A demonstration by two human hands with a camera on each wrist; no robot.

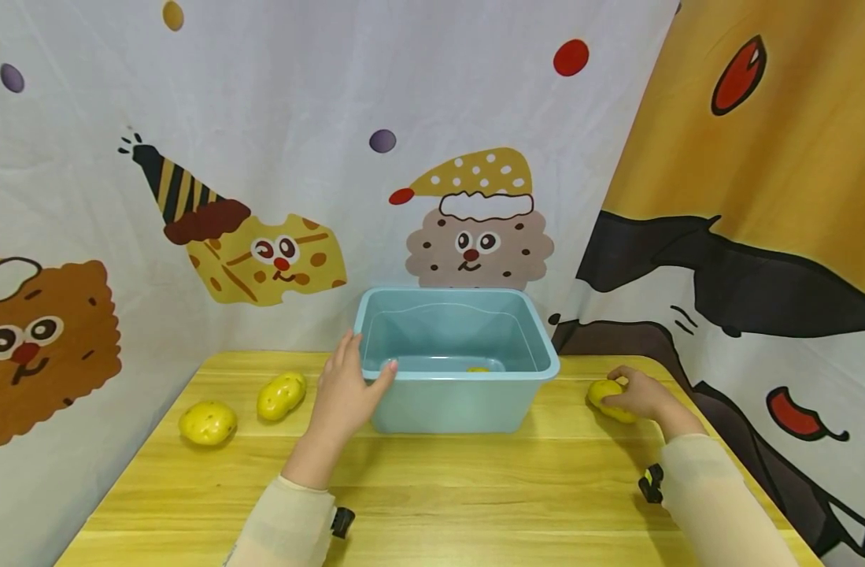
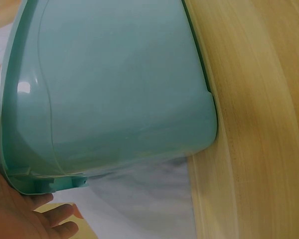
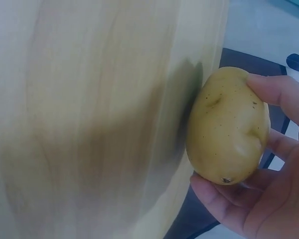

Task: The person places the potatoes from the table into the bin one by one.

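Note:
A light-blue plastic bin (image 1: 453, 405) stands on the wooden table, its smooth wall (image 2: 124, 84) filling much of the left wrist view. My left hand (image 1: 349, 390) rests at the bin's front left corner, thumb by the front rim and fingers extended along the left side. On the right, my right hand (image 1: 641, 394) grips a yellow potato (image 1: 602, 398) between thumb and fingers. The right wrist view shows that potato (image 3: 229, 127) with small dark specks, close over the table. Inside the bin, a bit of yellow (image 1: 478, 369) peeks above the front rim.
Two more yellow potatoes, a rounder one (image 1: 208, 423) and a longer one (image 1: 281, 396), lie left of the bin. Behind the table (image 1: 460, 488) hangs a curtain (image 1: 297, 102) printed with cartoon food figures. Dark wrist cameras sit at both cuffs.

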